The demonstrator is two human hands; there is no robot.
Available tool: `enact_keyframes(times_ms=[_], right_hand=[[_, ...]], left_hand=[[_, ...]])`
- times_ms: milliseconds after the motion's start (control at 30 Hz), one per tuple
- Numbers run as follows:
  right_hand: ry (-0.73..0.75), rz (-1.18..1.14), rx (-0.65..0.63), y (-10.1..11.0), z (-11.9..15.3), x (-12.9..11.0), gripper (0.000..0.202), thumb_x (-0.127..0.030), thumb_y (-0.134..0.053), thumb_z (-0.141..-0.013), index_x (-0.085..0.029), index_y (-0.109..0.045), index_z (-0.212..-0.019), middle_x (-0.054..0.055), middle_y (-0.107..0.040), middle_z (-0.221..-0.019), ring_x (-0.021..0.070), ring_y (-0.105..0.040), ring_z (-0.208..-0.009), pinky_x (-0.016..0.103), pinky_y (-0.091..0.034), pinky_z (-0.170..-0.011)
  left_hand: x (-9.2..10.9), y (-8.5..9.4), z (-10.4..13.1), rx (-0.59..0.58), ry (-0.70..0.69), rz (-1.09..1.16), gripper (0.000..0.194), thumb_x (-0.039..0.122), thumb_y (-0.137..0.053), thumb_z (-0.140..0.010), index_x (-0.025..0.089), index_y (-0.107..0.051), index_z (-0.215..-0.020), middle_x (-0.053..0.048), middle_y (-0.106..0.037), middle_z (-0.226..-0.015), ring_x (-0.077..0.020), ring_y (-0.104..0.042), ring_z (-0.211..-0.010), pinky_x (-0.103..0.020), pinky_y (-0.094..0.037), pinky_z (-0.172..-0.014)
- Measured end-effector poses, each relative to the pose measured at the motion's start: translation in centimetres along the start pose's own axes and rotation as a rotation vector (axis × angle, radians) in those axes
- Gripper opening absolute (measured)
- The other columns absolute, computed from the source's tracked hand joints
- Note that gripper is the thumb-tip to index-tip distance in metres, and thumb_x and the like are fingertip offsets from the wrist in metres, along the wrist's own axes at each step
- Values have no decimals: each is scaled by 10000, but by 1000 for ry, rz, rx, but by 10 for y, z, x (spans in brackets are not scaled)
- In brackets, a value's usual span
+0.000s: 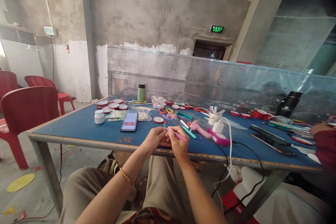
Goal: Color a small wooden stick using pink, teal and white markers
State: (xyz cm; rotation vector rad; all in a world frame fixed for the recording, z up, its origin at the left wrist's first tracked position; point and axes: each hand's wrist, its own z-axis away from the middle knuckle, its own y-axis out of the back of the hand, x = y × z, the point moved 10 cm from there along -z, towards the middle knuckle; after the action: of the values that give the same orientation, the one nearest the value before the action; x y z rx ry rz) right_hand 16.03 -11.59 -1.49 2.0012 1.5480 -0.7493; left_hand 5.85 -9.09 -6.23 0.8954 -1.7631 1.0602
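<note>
At the front edge of the blue table, my left hand (154, 139) pinches a small upright piece with a red and green top (165, 125). My right hand (178, 143), touching close beside it, is closed round a pink marker (181, 137) held like a pen, its tip toward the small piece. Fingers hide the lower part of that piece. Just beyond my hands lie a round red-rimmed disc (158, 120), a white-and-red marker (184, 124) and a teal marker (189, 132). A phone (129, 121) with a lit screen rests left of my hands.
On the blue table (78, 129) stand a white jar (99, 117), a green bottle (141, 93) and a cup of markers (214, 117). A pink glue gun (201, 129) and cables lie at right. Another person's sleeve (325, 143) shows at far right.
</note>
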Motion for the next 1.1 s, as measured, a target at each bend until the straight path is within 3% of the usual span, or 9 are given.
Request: enact_keyframes(times_ms=[133,500,1100], right_hand=[[60,68,1,1,2,-2,203,-341,-584,-892,-194,-622,-756,1,-677,-666,111,-594,-487,231,-530,-538],[52,65,12,2,2,-4,203,-340,-583,-893,-202,-616,-748,1,-678,-655,117,-595,-477,235,-521,-510],[105,125,-2,2,1,-5,167,-317,-584,-894,-215,-646,-778,15,-696,-687,152,-650,-587,280,-546,-622]], left_hand=[[0,-1,0,-2,3,-21,417,512,-743,-723,135,-567,-757,3,-581,-699,-106,-590,-618,-311,-580,-707],[4,-4,4,3,-21,-46,410,519,-719,-736,147,-545,-746,13,-544,-674,-100,-556,-606,-301,-575,-678],[1,-2,1,20,-49,-81,426,544,-706,-739,137,-584,-769,8,-558,-674,-110,-562,-602,-330,-587,-681]])
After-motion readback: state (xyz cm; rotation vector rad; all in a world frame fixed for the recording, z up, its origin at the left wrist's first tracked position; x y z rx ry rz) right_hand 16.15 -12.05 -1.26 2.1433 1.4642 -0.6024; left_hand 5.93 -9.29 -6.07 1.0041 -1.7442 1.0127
